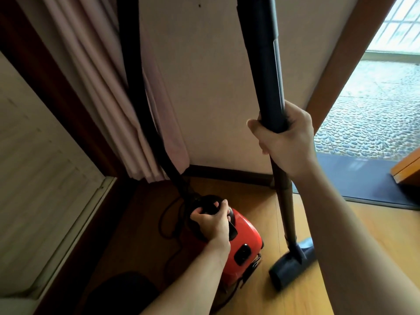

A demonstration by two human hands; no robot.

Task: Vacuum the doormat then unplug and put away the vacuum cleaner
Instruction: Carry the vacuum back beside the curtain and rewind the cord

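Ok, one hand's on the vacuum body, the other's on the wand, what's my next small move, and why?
Probably pull the vacuum body out of the corner toward the doormat. Your left hand grips its black front, your right hand holds the wand nearly upright, and the floor head sits on bare wood, short of the mat.

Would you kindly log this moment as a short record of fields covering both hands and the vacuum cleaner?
left hand: grips the black front of the red canister vacuum
right hand: grips the wand, near upright
hose: rises from canister front, beside curtain
floor head: low over wooden floor, blurred
doormat: dark, at the doorway
cord: on floor; plug not seen
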